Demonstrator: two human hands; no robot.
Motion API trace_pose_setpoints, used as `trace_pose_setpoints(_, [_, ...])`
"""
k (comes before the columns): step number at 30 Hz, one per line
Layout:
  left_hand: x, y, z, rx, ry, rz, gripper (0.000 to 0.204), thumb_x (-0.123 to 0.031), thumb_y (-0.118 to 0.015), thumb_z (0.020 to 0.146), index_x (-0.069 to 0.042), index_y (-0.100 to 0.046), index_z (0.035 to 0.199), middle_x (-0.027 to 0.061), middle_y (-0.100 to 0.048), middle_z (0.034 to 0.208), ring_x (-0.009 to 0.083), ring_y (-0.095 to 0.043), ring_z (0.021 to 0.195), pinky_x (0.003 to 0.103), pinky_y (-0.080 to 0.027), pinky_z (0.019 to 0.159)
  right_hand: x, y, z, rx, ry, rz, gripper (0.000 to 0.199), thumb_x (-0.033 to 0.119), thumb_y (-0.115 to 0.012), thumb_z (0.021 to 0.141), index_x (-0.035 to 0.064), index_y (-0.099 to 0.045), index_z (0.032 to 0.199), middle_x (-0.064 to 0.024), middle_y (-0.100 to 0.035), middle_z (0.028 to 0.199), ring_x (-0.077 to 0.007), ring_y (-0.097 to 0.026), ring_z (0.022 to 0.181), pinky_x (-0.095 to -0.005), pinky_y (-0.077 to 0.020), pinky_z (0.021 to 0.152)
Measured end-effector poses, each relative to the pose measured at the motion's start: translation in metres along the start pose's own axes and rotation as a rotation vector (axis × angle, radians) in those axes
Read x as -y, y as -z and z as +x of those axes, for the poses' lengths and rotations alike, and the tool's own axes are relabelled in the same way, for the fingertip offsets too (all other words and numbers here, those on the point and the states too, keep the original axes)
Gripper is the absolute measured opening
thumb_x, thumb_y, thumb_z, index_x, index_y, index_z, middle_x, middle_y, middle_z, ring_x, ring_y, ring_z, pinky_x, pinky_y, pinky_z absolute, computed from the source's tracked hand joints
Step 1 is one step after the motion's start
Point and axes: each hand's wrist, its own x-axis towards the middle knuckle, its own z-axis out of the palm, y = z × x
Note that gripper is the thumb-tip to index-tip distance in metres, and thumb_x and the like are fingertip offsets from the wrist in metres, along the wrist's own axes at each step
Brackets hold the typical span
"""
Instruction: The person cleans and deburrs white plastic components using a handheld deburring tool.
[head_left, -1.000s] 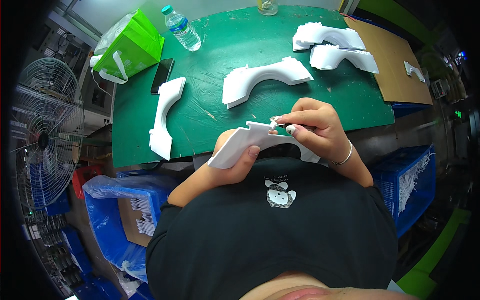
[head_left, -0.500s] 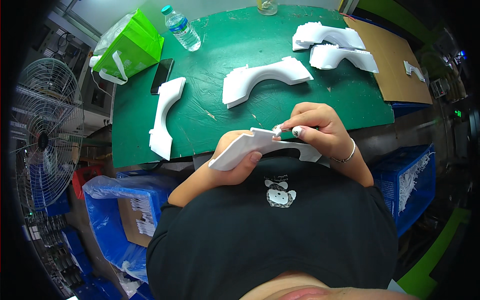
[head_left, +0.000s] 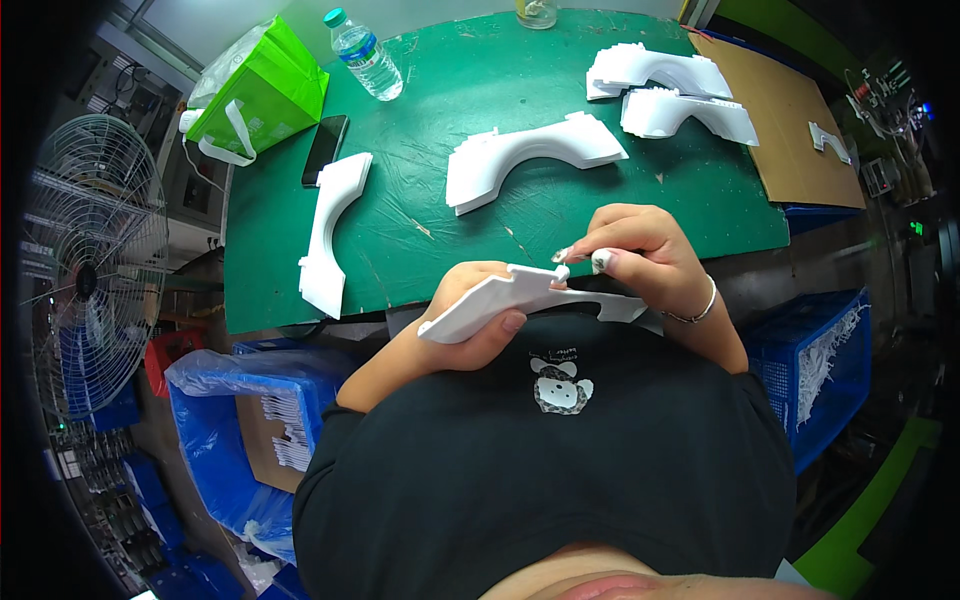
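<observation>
My left hand [head_left: 474, 350] grips a white curved plastic part [head_left: 482, 302] in front of my chest, thumb on its near face and fingers behind. The part is tilted, its arched end reaching toward the right. At a small tab on its upper edge, my right hand [head_left: 650, 258] is closed in a pinch of thumb and forefinger. Whatever sits between those fingertips is too small to make out. Beyond my hands, a stack of similar white parts [head_left: 535, 155] lies on the green table [head_left: 420, 230]. Another white curved stack [head_left: 335, 235] lies to the left.
Two more white stacks [head_left: 690, 115] sit far right, beside a cardboard sheet [head_left: 790, 130] bearing a small white piece. A phone [head_left: 325, 150], water bottle [head_left: 367, 62] and green bag [head_left: 265, 95] stand far left. Blue crates [head_left: 215, 450] flank me; a fan [head_left: 95, 270] is at left.
The held part has tipped slightly, its upper edge now lower and its broad face seen more edge-on. My right fingertips have shifted a little to the right, still beside the tab.
</observation>
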Motion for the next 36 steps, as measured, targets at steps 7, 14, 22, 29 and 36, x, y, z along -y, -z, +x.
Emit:
trace_pose_setpoints(7, [-0.003, 0.004, 0.002, 0.014, 0.006, 0.038, 0.028, -0.012, -0.053, 0.089, 0.001, -0.062, 0.112, 0.0146, -0.067, 0.095, 0.0304, -0.066, 0.081, 0.035, -0.052, 0.074, 0.001, 0.002, 0.0, 0.105, -0.016, 0.124, 0.019, 0.009, -0.06, 0.085, 0.0005, -0.074, 0.096, -0.0064, -0.06, 0.074, -0.0128, -0.053, 0.068, -0.027, -0.0408, 0.06])
trace_pose_setpoints(14, [0.004, 0.003, -0.003, 0.029, -0.04, 0.059, 0.028, -0.014, -0.053, 0.09, 0.002, -0.062, 0.111, 0.0149, -0.067, 0.095, 0.0303, -0.066, 0.08, 0.035, -0.052, 0.073, 0.001, 0.002, 0.002, 0.149, -0.032, 0.119, 0.02, 0.011, -0.06, 0.086, 0.0026, -0.074, 0.097, -0.0055, -0.059, 0.072, -0.0124, -0.052, 0.068, -0.0271, -0.0402, 0.059])
trace_pose_setpoints(22, [-0.003, 0.001, -0.002, -0.042, 0.118, 0.027, 0.027, -0.015, -0.052, 0.09, 0.002, -0.063, 0.109, 0.0156, -0.068, 0.096, 0.0318, -0.067, 0.081, 0.036, -0.053, 0.074, 0.015, -0.01, 0.002, -0.095, 0.094, -0.341, 0.02, 0.012, -0.064, 0.08, 0.0043, -0.075, 0.095, -0.0083, -0.058, 0.07, -0.0173, -0.055, 0.058, -0.029, -0.0415, 0.052])
trace_pose_setpoints(29, [-0.003, 0.005, 0.0, 0.032, -0.044, 0.12, 0.025, -0.012, -0.053, 0.088, 0.001, -0.063, 0.108, 0.0154, -0.069, 0.1, 0.0313, -0.068, 0.083, 0.035, -0.053, 0.074, 0.01, -0.007, 0.002, -0.103, -0.003, -0.473, 0.02, 0.013, -0.064, 0.081, 0.0034, -0.074, 0.095, -0.0091, -0.06, 0.071, -0.0177, -0.056, 0.059, -0.0295, -0.0428, 0.053])
trace_pose_setpoints(36, [0.001, 0.004, -0.002, 0.011, -0.016, 0.025, 0.026, -0.011, -0.054, 0.089, 0.001, -0.063, 0.109, 0.014, -0.068, 0.096, 0.0306, -0.066, 0.08, 0.035, -0.052, 0.072, 0.007, 0.0, 0.001, 0.065, -0.044, 0.05, 0.02, 0.009, -0.059, 0.085, 0.0007, -0.074, 0.095, -0.0068, -0.06, 0.071, -0.0134, -0.054, 0.067, -0.0278, -0.0413, 0.059])
